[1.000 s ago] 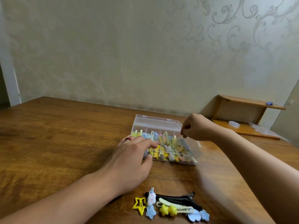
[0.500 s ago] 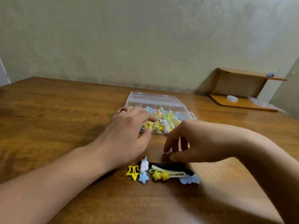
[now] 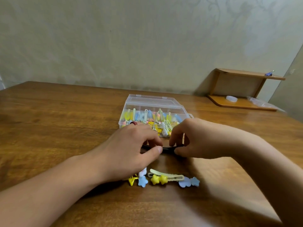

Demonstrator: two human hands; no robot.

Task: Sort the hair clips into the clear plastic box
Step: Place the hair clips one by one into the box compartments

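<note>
1. Head view shows a long black hair clip (image 3: 165,148) held just above the worktop (image 3: 65,122), its long axis running left to right, parallel to the near edge.
2. The left hand (image 3: 129,149) has its grip closed on the clip's left end, thumb and curled fingers pinching it; the right hand (image 3: 195,138) pinches the right end likewise.
3. The clear plastic box (image 3: 155,104) stands open just beyond both hands, toward the far edge, already crowded with coloured clips.
4. Both hands are about equally near the box; it is judged that the clip must be carried away from the person, its length matched to a compartment.
5. Several small clips, among them a pale green one (image 3: 165,176) with yellow stars, lie nearer the near edge, unsorted.
</note>
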